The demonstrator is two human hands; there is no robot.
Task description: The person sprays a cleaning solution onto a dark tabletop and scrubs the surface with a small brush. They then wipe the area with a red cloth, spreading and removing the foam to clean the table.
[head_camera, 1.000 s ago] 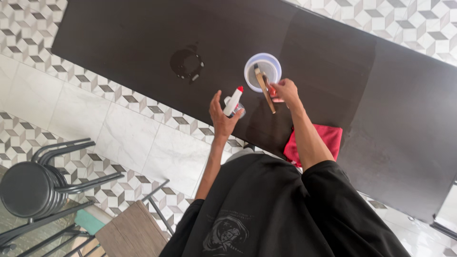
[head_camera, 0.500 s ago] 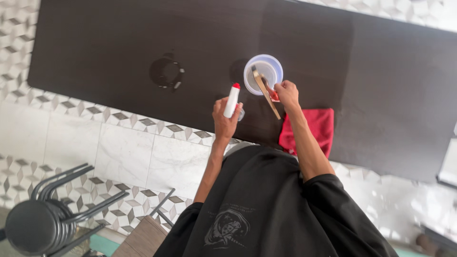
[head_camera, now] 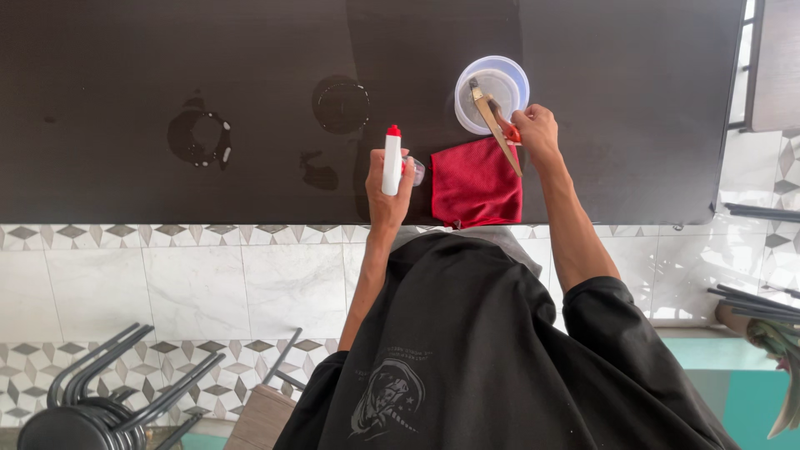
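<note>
Red cloth [head_camera: 476,182] is my landmark: a folded square lying flat near the front edge of the dark bench [head_camera: 125,67]. Just left of the cloth, my left hand [head_camera: 388,187] is wrapped around a slim white spray bottle [head_camera: 391,162] with a red tip, held upright, the tip pointing away from me; its clear lower part shows past my fingers on the cloth side. Whether the bottle bears a label I cannot tell. Beyond the cloth's far right corner stands a round, pale, translucent tub [head_camera: 492,94] with a bluish rim. My right hand [head_camera: 537,133], right of that corner, is closed on the red handle of a long tool [head_camera: 495,123] with a tan, flat blade; the blade slants from inside the tub back over the cloth's right edge. Both forearms reach forward from my black sleeves, wrists fairly straight. Left of the cloth, beyond the bottle, lie wet patches [head_camera: 340,105] on the bench: a round one nearest, a smaller smear, and a ring-shaped one farthest left.
</note>
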